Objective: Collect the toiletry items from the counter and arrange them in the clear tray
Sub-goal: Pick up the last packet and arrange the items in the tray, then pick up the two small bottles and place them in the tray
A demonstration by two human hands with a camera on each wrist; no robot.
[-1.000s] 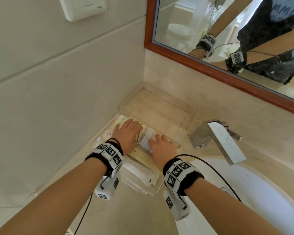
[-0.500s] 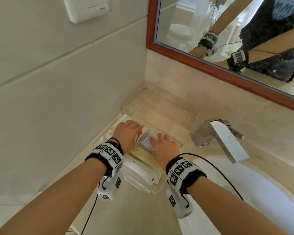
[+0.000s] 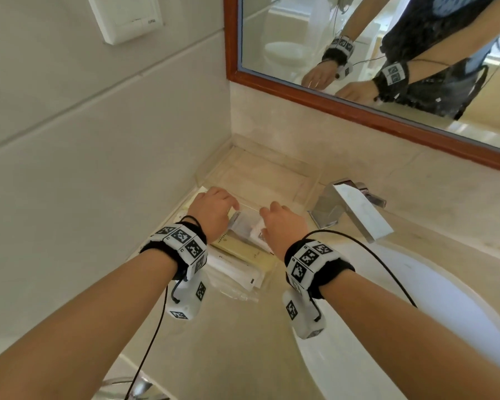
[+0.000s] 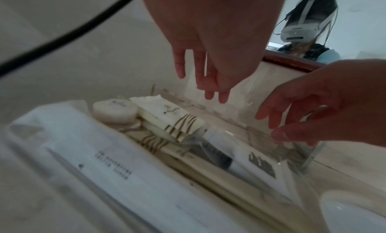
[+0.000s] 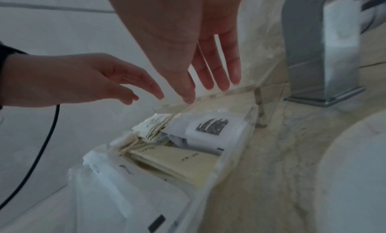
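The clear tray (image 3: pixel 260 177) sits in the counter corner by the wall. Its near part holds several toiletry packets: a white packet with black print (image 5: pixel 211 127), a beige packet (image 3: pixel 243 251), striped sachets (image 4: pixel 179 121), a round soap (image 4: pixel 114 111) and a long white packet (image 3: pixel 234 269). The far part holds nothing. My left hand (image 3: pixel 214 209) hovers over the packets with its fingers (image 4: pixel 208 87) hanging straight, holding nothing. To its right, my right hand (image 3: pixel 283 226) also hovers, its fingers (image 5: pixel 211 81) straight above the tray's clear divider (image 5: pixel 208 97); whether it touches the divider I cannot tell.
A chrome faucet (image 3: pixel 350 209) stands just right of the tray. The white sink basin (image 3: pixel 416 313) lies to the front right. A tiled wall borders the tray on the left, and a wood-framed mirror (image 3: pixel 358 108) hangs behind.
Both hands lay on the packets in the tray a second ago. They have since lifted off and now hover a little above them, holding nothing.
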